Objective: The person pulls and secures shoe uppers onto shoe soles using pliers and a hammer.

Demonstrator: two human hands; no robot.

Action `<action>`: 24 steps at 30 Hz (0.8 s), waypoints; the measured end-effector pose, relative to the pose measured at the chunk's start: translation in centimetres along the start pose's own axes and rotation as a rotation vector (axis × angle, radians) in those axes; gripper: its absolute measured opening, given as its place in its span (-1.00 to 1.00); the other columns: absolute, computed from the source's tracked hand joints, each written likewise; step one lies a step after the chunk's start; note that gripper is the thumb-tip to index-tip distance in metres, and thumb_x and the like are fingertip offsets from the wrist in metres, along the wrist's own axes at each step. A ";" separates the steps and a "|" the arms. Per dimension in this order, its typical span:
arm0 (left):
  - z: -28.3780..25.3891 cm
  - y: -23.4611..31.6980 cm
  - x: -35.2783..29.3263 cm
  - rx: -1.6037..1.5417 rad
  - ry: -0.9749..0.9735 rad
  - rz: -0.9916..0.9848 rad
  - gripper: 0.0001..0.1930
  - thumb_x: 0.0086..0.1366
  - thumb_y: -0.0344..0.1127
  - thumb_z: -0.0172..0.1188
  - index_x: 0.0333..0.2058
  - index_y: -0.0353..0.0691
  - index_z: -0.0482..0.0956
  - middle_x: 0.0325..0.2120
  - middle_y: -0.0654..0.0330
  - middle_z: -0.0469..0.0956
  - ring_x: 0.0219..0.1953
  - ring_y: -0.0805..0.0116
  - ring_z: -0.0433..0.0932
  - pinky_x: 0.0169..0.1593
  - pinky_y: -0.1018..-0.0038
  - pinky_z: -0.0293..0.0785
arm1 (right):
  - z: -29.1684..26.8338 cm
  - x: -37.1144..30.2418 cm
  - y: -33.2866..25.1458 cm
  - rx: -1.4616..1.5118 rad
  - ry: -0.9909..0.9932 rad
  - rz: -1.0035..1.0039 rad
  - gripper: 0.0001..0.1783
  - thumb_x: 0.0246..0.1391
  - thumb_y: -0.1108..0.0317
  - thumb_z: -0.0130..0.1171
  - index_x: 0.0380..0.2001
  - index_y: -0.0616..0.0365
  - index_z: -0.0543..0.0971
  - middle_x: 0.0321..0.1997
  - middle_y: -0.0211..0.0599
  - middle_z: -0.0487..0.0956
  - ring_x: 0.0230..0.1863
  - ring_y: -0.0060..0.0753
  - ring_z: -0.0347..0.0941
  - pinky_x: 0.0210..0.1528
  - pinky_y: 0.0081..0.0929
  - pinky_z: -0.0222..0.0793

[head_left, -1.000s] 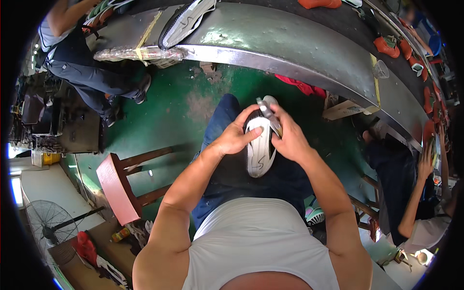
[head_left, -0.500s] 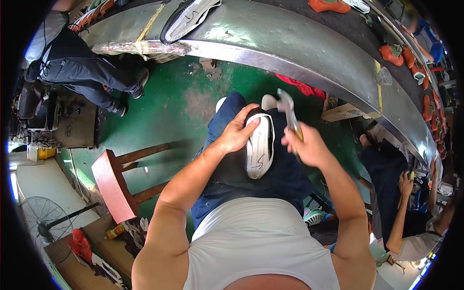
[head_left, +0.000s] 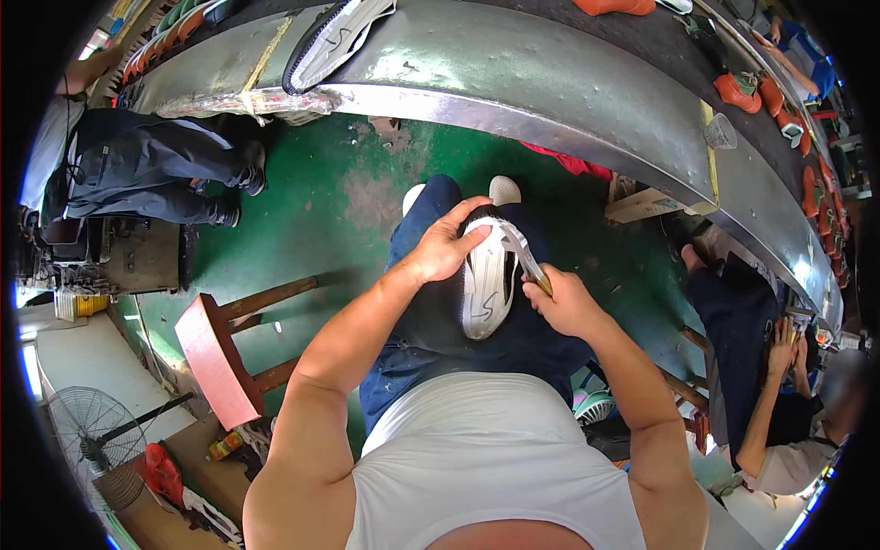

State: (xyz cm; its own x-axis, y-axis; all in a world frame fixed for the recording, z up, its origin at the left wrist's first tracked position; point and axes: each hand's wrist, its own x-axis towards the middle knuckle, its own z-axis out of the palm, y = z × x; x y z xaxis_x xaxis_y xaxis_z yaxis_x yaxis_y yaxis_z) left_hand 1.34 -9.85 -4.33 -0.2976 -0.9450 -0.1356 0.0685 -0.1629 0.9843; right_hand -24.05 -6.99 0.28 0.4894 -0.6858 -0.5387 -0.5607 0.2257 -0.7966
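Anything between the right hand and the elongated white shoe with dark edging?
Only the silver metal tool with a yellowish handle, held by the right hand; its head overlaps the white shoe at the upper right. The left hand grips its upper left side, clear. Nothing else visible intervenes.

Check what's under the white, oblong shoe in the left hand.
Dark blue fabric trousers show around the shoe; the surface directly beneath it, and any contact there, are covered from view.
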 end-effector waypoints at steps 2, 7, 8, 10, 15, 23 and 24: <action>-0.1 -1.1 0.4 -0.098 -0.024 0.007 -0.53 0.45 -0.39 0.12 0.29 -0.13 0.32 0.05 0.26 0.46 0.06 0.47 0.45 0.19 0.48 0.38 | 0.9 1.0 2.4 -0.346 0.271 -0.296 -0.76 0.25 0.35 0.15 -0.11 0.29 0.48 -0.34 -0.04 0.61 -0.33 -0.03 0.60 -0.23 -0.24 0.50; -0.2 -0.9 0.5 -0.167 -0.083 -0.065 -0.51 0.42 -0.38 0.17 0.29 -0.13 0.33 0.07 0.22 0.47 0.09 0.46 0.43 0.20 0.49 0.38 | 2.6 0.8 3.4 -0.366 0.459 -0.419 -0.74 0.21 0.34 0.17 -0.12 0.28 0.46 -0.27 0.10 0.58 -0.29 0.21 0.55 -0.20 -0.07 0.49; -0.1 -0.5 0.2 -0.167 -0.086 -0.067 -0.51 0.42 -0.38 0.17 0.29 -0.13 0.33 0.07 0.22 0.47 0.09 0.46 0.43 0.20 0.49 0.38 | 2.6 0.3 2.6 -0.426 0.479 -0.414 -0.74 0.21 0.33 0.17 -0.13 0.27 0.45 -0.23 0.10 0.59 -0.27 0.21 0.56 -0.19 -0.03 0.49; 0.1 0.3 -0.2 -0.190 -0.049 -0.059 -0.51 0.40 -0.33 0.21 0.27 -0.13 0.36 0.07 0.24 0.48 0.05 0.47 0.45 0.18 0.49 0.39 | 2.5 -1.2 0.3 -0.524 0.417 -0.255 -0.71 0.19 0.34 0.20 -0.12 0.28 0.44 -0.22 0.10 0.59 -0.27 0.20 0.56 -0.18 -0.03 0.48; 1.1 0.0 0.4 -0.137 0.064 -0.163 -0.51 0.39 -0.30 0.23 0.25 -0.16 0.39 0.07 0.23 0.49 0.06 0.46 0.45 0.18 0.48 0.38 | 0.8 -2.4 -1.2 -0.704 0.327 -0.114 -0.76 0.17 0.36 0.19 -0.20 0.28 0.42 -0.29 -0.02 0.62 -0.33 0.02 0.59 -0.25 -0.10 0.50; 1.7 0.6 0.4 0.127 -0.014 -0.027 -0.44 0.41 -0.39 0.16 0.34 -0.24 0.25 0.05 0.16 0.52 0.10 0.38 0.46 0.22 0.45 0.37 | -0.6 0.2 -2.7 -0.078 0.270 -0.147 -0.69 0.31 0.19 0.10 -0.30 0.28 0.46 -0.48 -0.11 0.58 -0.43 -0.13 0.56 -0.33 -0.23 0.42; 1.8 -0.8 -0.2 0.126 -0.014 -0.030 -0.44 0.41 -0.39 0.16 0.34 -0.24 0.25 0.05 0.16 0.52 0.10 0.38 0.46 0.22 0.45 0.37 | -0.8 1.1 -2.4 -0.175 0.204 -0.009 -0.68 0.31 0.17 0.10 -0.29 0.27 0.45 -0.51 -0.13 0.57 -0.44 -0.16 0.56 -0.33 -0.23 0.43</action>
State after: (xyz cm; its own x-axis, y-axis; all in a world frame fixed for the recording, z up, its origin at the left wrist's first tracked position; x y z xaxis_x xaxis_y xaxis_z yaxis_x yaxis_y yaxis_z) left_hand -0.39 -9.02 -4.85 -0.3111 -0.9360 -0.1645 -0.0605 -0.1532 0.9863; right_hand -22.67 -8.82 1.79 0.3603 -0.8163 -0.4515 -0.6727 0.1080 -0.7320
